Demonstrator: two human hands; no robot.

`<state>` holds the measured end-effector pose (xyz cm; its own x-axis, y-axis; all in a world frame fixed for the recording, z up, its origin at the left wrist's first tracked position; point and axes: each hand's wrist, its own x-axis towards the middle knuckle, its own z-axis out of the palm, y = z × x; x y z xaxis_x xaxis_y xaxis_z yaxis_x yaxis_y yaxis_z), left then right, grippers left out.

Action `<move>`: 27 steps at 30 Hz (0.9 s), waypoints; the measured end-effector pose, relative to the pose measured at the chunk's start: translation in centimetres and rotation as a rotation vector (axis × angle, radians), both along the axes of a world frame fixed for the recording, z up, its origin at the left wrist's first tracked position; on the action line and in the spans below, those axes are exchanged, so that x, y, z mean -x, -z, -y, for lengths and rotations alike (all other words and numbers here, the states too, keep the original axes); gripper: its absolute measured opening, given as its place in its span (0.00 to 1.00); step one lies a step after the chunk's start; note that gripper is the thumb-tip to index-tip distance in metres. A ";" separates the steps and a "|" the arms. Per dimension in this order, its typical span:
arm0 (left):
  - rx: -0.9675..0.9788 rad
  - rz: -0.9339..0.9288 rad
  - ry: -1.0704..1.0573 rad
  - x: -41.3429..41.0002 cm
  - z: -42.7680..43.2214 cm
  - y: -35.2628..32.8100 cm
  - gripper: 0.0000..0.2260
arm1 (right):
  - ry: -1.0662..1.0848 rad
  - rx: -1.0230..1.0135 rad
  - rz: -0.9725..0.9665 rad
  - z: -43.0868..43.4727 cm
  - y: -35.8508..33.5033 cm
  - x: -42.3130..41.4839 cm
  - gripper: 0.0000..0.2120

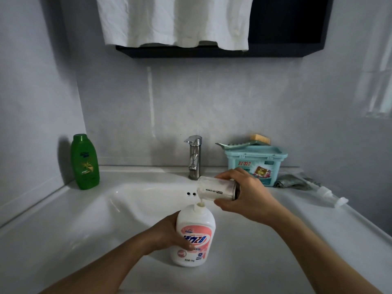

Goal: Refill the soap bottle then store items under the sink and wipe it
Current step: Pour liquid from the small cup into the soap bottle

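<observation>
Gripping soap bottle (195, 228) with left hand (167, 232), fingers curled round it, upright at front of sink (118, 209). Clamping clear jar (216, 190) in right hand (246, 194), tipped just above bottle neck, pouring white liquid in.

Walled in pale grey tile (233, 98) behind and to both sides of the black wall cabinet (286, 50). Draped with a white cloth (174, 20) across that cabinet's front. Lit dimly, with a pale patch (377, 88) below and right of the cabinet.
</observation>
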<state>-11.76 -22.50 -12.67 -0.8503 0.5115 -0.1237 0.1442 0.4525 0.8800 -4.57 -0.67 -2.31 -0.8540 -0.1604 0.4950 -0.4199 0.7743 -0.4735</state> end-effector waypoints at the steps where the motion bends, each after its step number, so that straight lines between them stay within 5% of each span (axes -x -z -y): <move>1: 0.003 -0.003 0.001 0.0 0.0 0.0 0.31 | 0.001 -0.001 -0.002 0.0 0.0 0.0 0.24; 27: -0.001 -0.011 -0.012 0.0 -0.1 0.0 0.29 | -0.008 0.061 0.006 0.0 0.1 0.0 0.24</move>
<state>-11.77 -22.44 -12.66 -0.8579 0.5010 -0.1138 0.1482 0.4534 0.8789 -4.57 -0.64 -2.36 -0.8557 -0.1369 0.4991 -0.4230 0.7405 -0.5222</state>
